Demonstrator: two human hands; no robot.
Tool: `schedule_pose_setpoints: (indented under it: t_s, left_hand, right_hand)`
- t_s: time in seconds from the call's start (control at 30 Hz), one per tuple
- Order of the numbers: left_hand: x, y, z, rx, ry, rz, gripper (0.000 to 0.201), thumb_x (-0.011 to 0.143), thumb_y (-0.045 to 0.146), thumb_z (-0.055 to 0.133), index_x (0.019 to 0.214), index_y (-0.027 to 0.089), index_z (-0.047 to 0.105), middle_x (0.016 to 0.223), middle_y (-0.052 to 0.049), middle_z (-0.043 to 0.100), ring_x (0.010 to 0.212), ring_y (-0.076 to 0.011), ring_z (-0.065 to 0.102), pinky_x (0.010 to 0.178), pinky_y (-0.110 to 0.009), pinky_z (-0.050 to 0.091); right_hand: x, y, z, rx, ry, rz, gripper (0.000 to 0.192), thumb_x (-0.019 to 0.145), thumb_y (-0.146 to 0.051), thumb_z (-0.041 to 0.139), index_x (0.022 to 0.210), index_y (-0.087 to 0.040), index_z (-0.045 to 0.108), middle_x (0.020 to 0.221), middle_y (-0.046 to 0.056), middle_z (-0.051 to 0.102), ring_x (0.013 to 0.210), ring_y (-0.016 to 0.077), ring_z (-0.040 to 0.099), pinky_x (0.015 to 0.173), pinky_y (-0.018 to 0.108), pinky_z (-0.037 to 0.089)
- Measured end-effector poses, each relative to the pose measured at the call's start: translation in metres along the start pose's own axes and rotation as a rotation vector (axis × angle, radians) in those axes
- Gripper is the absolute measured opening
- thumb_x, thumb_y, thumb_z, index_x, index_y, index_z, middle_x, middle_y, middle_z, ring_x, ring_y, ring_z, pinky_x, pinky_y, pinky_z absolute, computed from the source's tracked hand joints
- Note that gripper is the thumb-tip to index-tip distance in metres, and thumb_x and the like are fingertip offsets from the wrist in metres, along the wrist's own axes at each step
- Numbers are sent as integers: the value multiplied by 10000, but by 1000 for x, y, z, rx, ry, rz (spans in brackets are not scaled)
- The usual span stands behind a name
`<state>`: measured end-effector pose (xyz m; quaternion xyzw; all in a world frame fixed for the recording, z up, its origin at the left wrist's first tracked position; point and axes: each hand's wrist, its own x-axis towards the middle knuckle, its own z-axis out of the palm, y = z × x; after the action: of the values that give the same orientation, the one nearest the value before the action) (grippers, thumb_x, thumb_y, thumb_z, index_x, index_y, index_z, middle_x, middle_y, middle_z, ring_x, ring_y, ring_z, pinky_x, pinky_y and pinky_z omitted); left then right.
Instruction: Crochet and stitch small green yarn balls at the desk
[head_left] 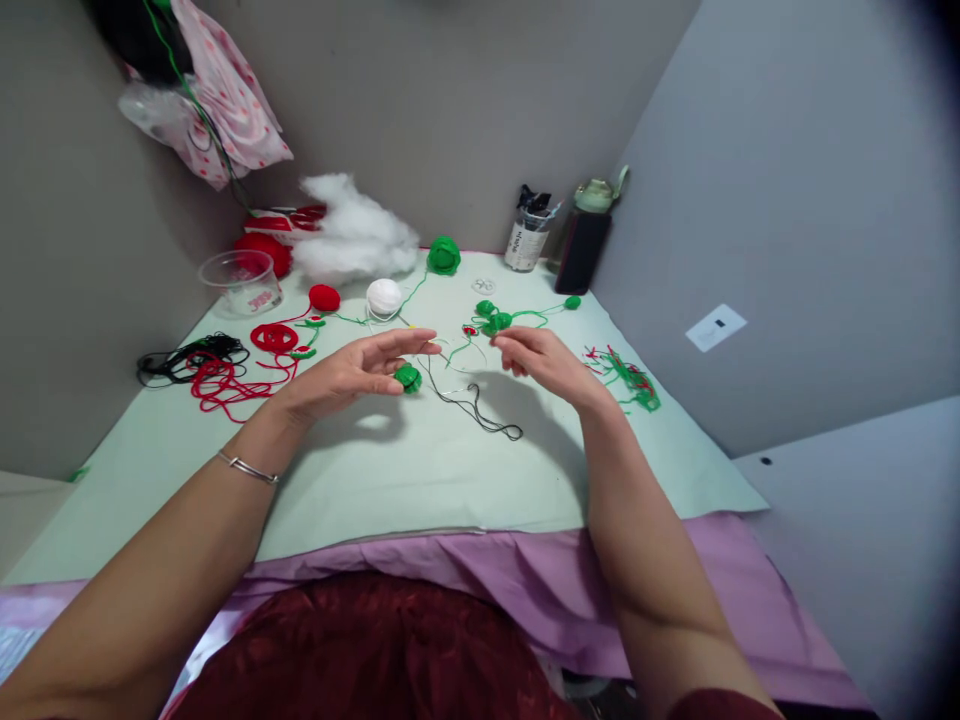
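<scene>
Small green crocheted piece (408, 378): round, held at the fingertips of the left hand (352, 372), just above the middle of the surface (420, 480). The left hand is palm-up, fingers long and loosely extended, only the tips pinched on the piece.

Right hand (541, 362): raised just beside the left, fingers curled inward and pinched; whether the thin thread is between them cannot be told. A dark thread (472, 405) trails from between the 2 hands onto the surface below.

Silver bracelet (249, 468): on the left wrist.

Finished green pieces (493, 318): a small cluster with green tails, just beyond the right hand. 1 loose green bit (572, 302) lies nearer the right edge.

Yarn clippings (628, 376): green and red scraps, by the right edge.

White yarn ball (384, 296), small red piece (324, 297), green yarn ball (443, 255): toward the far edge, the green one farthest back.

Red yarn coil (274, 337) and loose red yarn (217, 385): left side; black cord bundle (187, 358) at the left edge.

Containers: 1 clear plastic cup (241, 280), far-left corner, contents not discernible; 1 jar (525, 240) at the far edge holding dark tools; 1 dark bottle (585, 245) with pale green lid just beside it, at the far-right corner.

White stuffing (352, 235): heaped against the far edge, a red yarn ball (262, 250) to its left.

Surface cover: pale green sheet, purple cloth (480, 570) along the near edge.
</scene>
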<state>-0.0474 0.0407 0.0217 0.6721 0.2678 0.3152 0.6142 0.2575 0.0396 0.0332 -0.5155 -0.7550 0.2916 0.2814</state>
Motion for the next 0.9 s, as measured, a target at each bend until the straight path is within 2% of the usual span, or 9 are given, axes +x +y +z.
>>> schedule_pose_setpoints:
  t_s: [0.07,0.13,0.37,0.47,0.57,0.63,0.73,0.83,0.9]
  left_hand:
    - [0,0,-3,21,5,-3,635,766,297,797,1380,293,636,1487,-93,572,1419,-322,446,1143,-436,376]
    - [-1,0,-4,38,1,-17,589,775,318,786,1351,286,663,1473,-91,586,1412,-326,456,1163,-457,362]
    - [-1,2,-1,-41,0,-91,592,794,357,786,1364,273,650,1378,-134,649,1302,-323,559,1019,-445,505]
    - [0,0,-4,-122,94,-124,539,820,388,766,1330,244,668,1364,-144,651,1132,-268,652,936,-403,545]
    - [5,-7,-11,-114,310,-96,482,820,435,753,1234,194,709,1266,-138,688,954,-209,675,900,-387,547]
    - [8,-16,-18,13,470,-76,442,808,464,740,1145,178,729,1129,-115,719,893,-205,665,867,-389,544]
    - [10,-30,-29,452,628,-54,367,799,408,718,1100,197,721,1057,-81,717,881,-224,652,865,-397,514]
    - [7,-38,-32,854,672,12,342,803,314,690,1130,218,718,1245,-105,677,1102,-301,600,1015,-465,421]
    - [6,-36,-26,1011,702,57,312,820,303,681,1120,235,729,1312,-108,653,1208,-345,523,1085,-523,324]
  right_hand:
    - [5,13,0,-261,245,41,255,980,-339,533,968,-162,717,951,73,659,835,174,566,743,281,390]
    - [8,18,8,-380,295,5,198,963,-258,558,986,-171,735,1048,82,670,917,189,590,788,284,393]
    - [1,-17,58,-758,-220,-253,199,976,-167,531,971,-158,730,1022,87,677,915,189,607,712,289,351]
    - [-1,-28,69,-944,-265,-285,231,971,-93,468,974,-116,698,995,131,665,948,229,597,704,312,344]
    - [-1,-29,70,-987,-227,-286,249,956,-65,437,973,-114,680,985,142,664,938,242,601,686,323,338]
    - [-1,-25,64,-961,-163,-220,259,937,-53,427,952,-124,675,967,131,673,888,230,608,660,322,326]
    - [0,-17,47,-758,46,-63,219,901,-77,459,907,-161,661,922,82,688,785,189,598,638,303,321]
    - [2,-12,32,-247,248,1,102,845,-141,539,864,-183,629,806,21,666,704,150,579,662,279,384]
    - [3,-15,27,178,257,8,51,802,-187,597,850,-180,609,756,3,644,672,139,587,655,271,432]
